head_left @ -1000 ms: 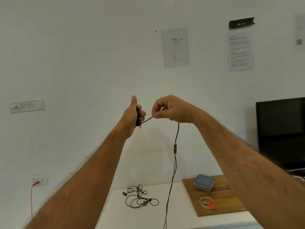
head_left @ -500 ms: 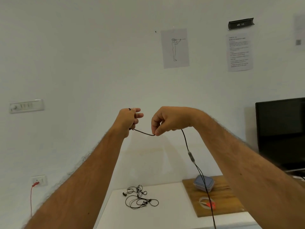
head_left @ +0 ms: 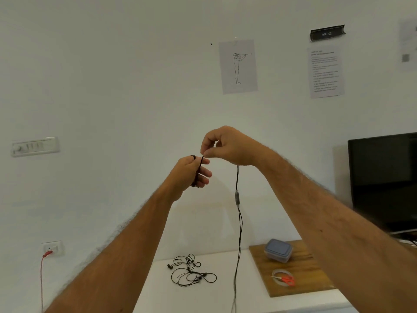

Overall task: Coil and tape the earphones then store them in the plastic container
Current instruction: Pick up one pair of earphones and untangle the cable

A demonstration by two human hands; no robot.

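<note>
Both arms are raised in front of the white wall, well above the tabletop [head_left: 203, 299]. The left hand [head_left: 189, 171] has black earphone cable [head_left: 237, 177] wound across its fingers, a few turns showing between the knuckles and the palm, so its grip is closed around that small coil. The right hand [head_left: 225, 145] sits just above and beside it, thumb and forefinger pinching the same cable right at the left hand's fingertips; the 2 hands nearly touch there.

From under the right wrist the cable drops straight down, passes through a small grey inline remote [head_left: 237, 197], then splits into 2 thin strands that hang past the tabletop edge and out of sight at the bottom.

Down on the white tabletop lies a second tangled pair of black earphones [head_left: 191, 271], loose and untaped, left of the hanging cable. To the right a wooden board [head_left: 300, 279] rests on the tabletop. On it stands the plastic container [head_left: 278, 250], clear with a blue-grey lid on, and nearer the front edge a roll of clear tape [head_left: 279, 275] with orange-handled scissors [head_left: 286, 279] lying across it.

A dark monitor [head_left: 383, 177] stands at the far right, and 2 printed sheets hang on the wall above.
</note>
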